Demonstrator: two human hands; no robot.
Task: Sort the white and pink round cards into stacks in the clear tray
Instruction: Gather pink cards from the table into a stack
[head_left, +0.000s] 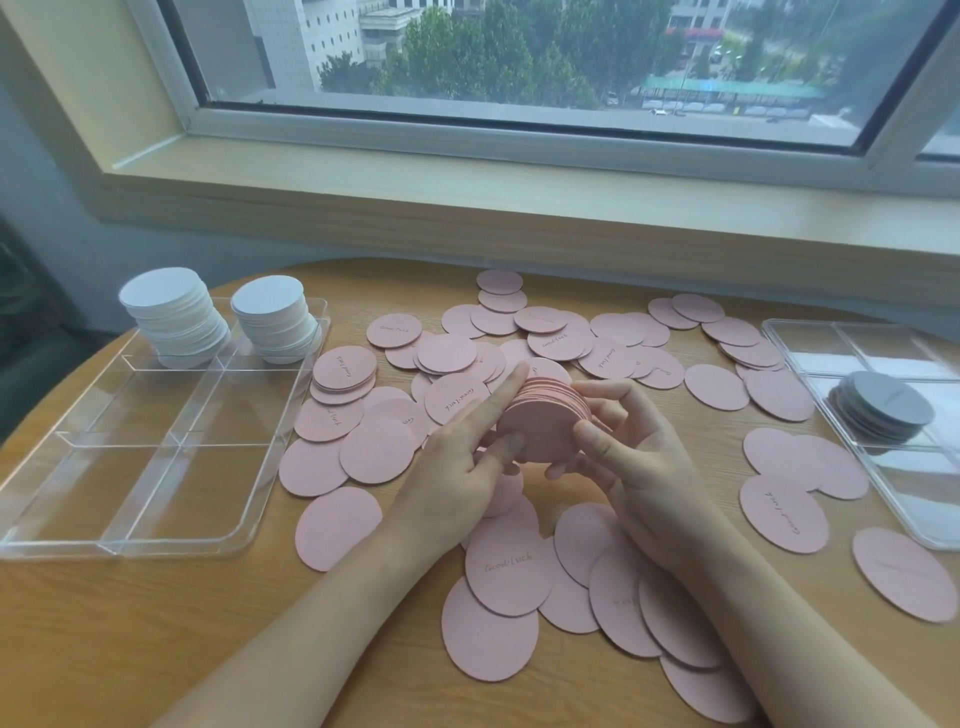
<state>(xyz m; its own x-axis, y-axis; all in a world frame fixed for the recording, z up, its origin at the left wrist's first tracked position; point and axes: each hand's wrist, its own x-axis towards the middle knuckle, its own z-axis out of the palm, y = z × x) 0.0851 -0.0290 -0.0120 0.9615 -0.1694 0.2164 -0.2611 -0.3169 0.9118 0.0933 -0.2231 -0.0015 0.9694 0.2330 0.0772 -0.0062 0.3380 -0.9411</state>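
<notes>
— Daylight from a wide window (519, 62) fell on the round wooden tabletop (104, 623), didn't it? What lay on it?

— Pink round cards (379, 449), thin matte discs, some printed "Good Luck" in script, were scattered from the far edge to the near edge, overlapping loosely. A clear tray (67, 519) with dividers sat at the left edge; its two far compartments held white card stacks (174, 317), both leaning slightly.

— And the hands?

— Both were at the middle of the tabletop, clamped on a pink stack (545, 426). The left hand (462, 462) had its thumb on the near face and its index finger stretched along the top edge. The right hand (628, 457) curled round the right side, thumb on the same face.

— How was that stack turned?

— On edge, its flat face toward the person, its long axis running away toward the window.

— Anything on the right?

— A second clear tray (914, 519) at the right edge, with a small grey-looking pile (883, 405) inside.
</notes>
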